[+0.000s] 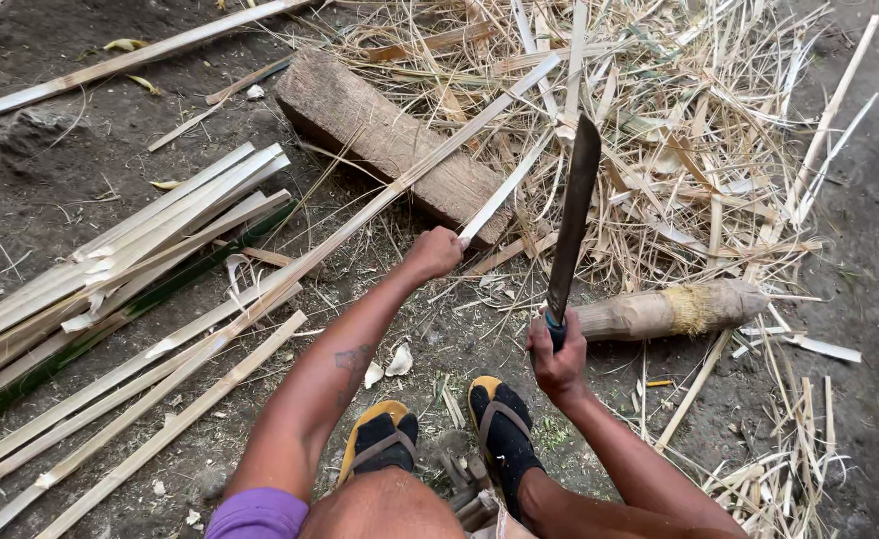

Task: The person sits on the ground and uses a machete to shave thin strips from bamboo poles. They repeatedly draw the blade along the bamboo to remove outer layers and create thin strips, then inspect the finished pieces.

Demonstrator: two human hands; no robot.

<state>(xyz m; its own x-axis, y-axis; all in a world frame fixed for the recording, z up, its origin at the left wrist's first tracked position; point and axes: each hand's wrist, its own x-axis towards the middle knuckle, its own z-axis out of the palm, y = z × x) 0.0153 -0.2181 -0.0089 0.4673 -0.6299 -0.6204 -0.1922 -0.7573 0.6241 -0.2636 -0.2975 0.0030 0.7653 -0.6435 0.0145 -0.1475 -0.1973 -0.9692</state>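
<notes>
My left hand (435, 252) is closed around the near end of a thin bamboo strip (507, 186), which slants up and to the right over a wooden block (379, 135). My right hand (557, 359) grips the handle of a long dark machete (572, 215); its blade points upward, just right of the strip. Both hands are in front of my knees, above my two feet in black socks and yellow sandals (441, 435).
Split bamboo slats (120, 269) lie stacked on the dirt at left. A heap of dry shavings and strips (679, 130) covers the upper right. A short thick bamboo log (674, 309) lies right of the machete hand. A long slat (290, 262) crosses the block diagonally.
</notes>
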